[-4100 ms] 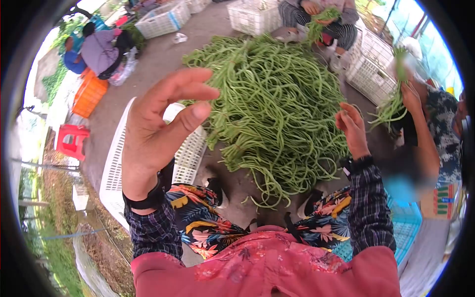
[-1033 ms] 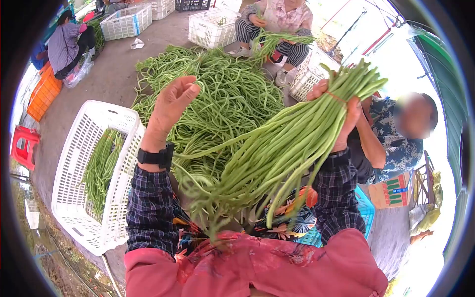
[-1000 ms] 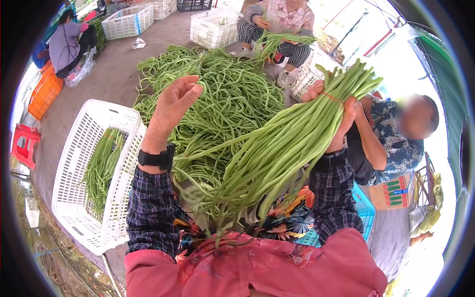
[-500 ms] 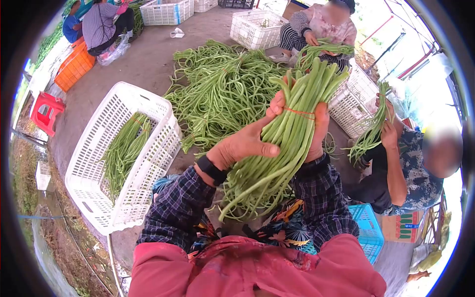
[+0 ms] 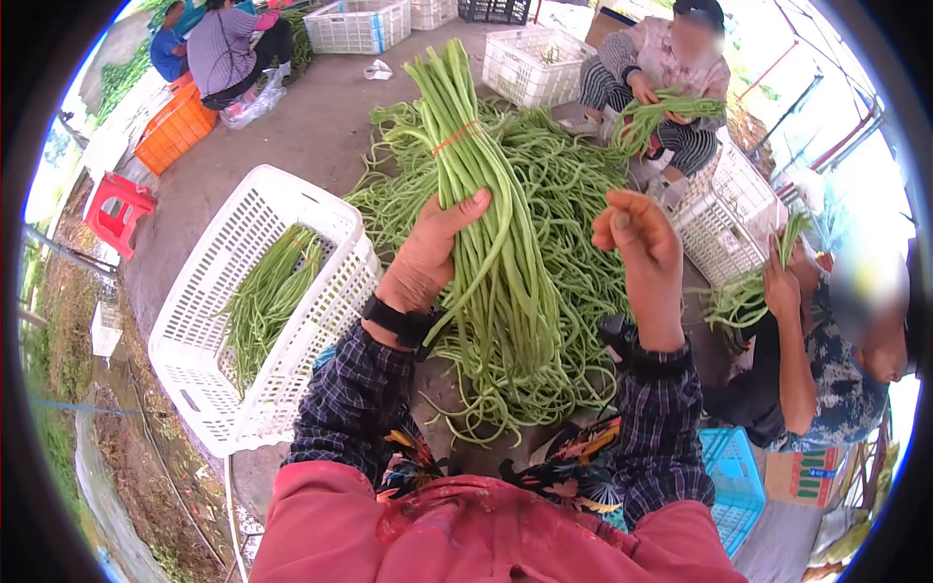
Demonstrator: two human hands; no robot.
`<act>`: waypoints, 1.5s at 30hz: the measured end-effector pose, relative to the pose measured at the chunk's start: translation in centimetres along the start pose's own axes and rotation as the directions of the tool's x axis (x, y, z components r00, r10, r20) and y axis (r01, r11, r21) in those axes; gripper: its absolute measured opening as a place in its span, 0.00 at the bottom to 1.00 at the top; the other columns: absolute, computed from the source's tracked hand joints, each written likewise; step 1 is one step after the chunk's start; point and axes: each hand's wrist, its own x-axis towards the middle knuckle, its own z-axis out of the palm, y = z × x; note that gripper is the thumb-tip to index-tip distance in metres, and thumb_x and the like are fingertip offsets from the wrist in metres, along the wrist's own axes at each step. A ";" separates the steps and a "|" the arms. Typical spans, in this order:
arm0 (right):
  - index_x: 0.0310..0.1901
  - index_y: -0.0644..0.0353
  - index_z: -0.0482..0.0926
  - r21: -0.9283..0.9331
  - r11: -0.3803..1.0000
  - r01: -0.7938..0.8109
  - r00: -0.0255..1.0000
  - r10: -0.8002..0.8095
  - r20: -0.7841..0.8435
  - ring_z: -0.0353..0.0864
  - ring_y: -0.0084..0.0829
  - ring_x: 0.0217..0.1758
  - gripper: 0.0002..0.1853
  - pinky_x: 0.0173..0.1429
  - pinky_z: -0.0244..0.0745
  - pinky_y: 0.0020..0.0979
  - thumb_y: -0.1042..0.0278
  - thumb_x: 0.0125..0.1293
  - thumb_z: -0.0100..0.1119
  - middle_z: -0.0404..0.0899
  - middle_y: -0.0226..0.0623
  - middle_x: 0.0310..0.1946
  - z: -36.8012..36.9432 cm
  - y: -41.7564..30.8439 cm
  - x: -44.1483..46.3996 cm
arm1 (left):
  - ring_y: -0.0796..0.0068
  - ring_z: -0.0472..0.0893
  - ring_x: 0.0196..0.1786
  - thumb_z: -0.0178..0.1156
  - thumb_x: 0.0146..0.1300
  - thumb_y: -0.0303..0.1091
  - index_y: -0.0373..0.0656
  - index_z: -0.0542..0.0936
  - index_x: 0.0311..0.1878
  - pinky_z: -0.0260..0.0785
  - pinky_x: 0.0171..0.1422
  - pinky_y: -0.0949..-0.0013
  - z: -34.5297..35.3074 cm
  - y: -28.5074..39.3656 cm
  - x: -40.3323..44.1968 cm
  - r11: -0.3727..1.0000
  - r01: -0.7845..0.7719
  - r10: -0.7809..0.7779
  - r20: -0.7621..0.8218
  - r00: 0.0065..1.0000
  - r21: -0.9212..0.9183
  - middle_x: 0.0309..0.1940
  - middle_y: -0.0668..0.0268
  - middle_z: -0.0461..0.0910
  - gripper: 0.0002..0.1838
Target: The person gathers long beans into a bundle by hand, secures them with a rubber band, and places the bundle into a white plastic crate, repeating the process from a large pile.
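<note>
My left hand (image 5: 432, 243) is closed around a bundle of long green beans (image 5: 491, 214), thumb across the front. An orange-red band (image 5: 457, 138) circles the bundle near its upper end, and the loose tails hang down toward my lap. To the right of the bundle, my right hand (image 5: 643, 248) is raised and apart from it. Its fingers are curled in toward the thumb, and I see nothing in them. Behind both hands a large heap of loose long beans (image 5: 573, 185) lies on the floor.
At my left stands a white crate (image 5: 180, 330) holding banded beans (image 5: 277, 291). A red stool (image 5: 121, 209) and an orange crate (image 5: 175, 131) are farther left. A blue crate (image 5: 729, 476) sits at my right. Co-workers handle beans at the right and back right; others crouch back left.
My right hand has let go of the bundle and moved up and right. The left hand still grips the bundle, which has shifted left and now leans the other way. The view has shifted slightly.
</note>
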 end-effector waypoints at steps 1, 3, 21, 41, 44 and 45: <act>0.51 0.68 0.72 -0.004 1.000 -0.019 1.000 0.019 0.024 0.76 0.18 0.34 0.14 0.41 0.72 0.20 0.68 0.68 0.52 0.78 0.34 0.35 0.4 -0.3 -0.1 | 0.72 0.79 0.42 0.63 0.60 0.35 0.39 0.71 0.54 0.74 0.47 0.67 -0.1 0.1 0.2 1.000 0.011 -0.010 -0.029 1.000 0.022 0.41 0.65 0.78 0.21; 0.49 0.67 0.74 0.017 1.000 0.019 0.999 -0.020 0.036 0.76 0.18 0.33 0.13 0.41 0.72 0.19 0.71 0.67 0.55 0.78 0.32 0.34 1.2 -0.5 0.0 | 0.74 0.78 0.43 0.64 0.59 0.36 0.38 0.70 0.54 0.73 0.49 0.69 0.0 0.0 0.2 0.997 0.020 -0.016 -0.051 0.999 0.078 0.42 0.65 0.78 0.23; 0.48 0.62 0.76 -0.425 0.882 0.205 0.978 -0.170 0.118 0.70 0.32 0.21 0.16 0.29 0.68 0.30 0.76 0.56 0.60 0.72 0.38 0.26 5.2 0.3 2.0 | 0.76 0.77 0.48 0.65 0.59 0.35 0.37 0.70 0.56 0.69 0.53 0.72 -0.1 0.3 -0.8 0.976 0.031 -0.021 -0.045 0.999 0.217 0.47 0.65 0.77 0.25; 0.47 0.58 0.70 0.496 0.826 -0.268 0.963 0.214 0.164 0.57 0.11 0.19 0.09 0.21 0.53 0.14 0.66 0.69 0.51 0.65 0.21 0.22 0.6 1.4 0.3 | 0.71 0.78 0.47 0.64 0.58 0.44 0.39 0.69 0.57 0.72 0.52 0.66 -3.5 1.0 0.2 0.992 -0.126 0.126 -0.048 0.991 0.001 0.45 0.65 0.77 0.28; 0.43 0.61 0.75 0.164 0.942 -0.293 0.948 0.263 0.181 0.59 0.09 0.20 0.10 0.21 0.53 0.14 0.64 0.68 0.54 0.70 0.22 0.22 2.1 1.3 0.5 | 0.73 0.78 0.46 0.63 0.59 0.43 0.39 0.69 0.56 0.72 0.51 0.68 -2.0 0.5 0.0 0.997 -0.075 0.075 0.004 0.997 0.027 0.45 0.65 0.77 0.27; 0.42 0.62 0.77 0.094 0.949 -0.300 0.945 0.282 0.165 0.64 0.09 0.22 0.10 0.23 0.57 0.15 0.64 0.67 0.55 0.73 0.24 0.23 2.5 1.2 0.5 | 0.73 0.78 0.45 0.63 0.59 0.43 0.38 0.69 0.56 0.72 0.50 0.68 -1.7 0.3 0.0 0.998 -0.052 0.051 0.035 0.998 0.033 0.45 0.65 0.77 0.27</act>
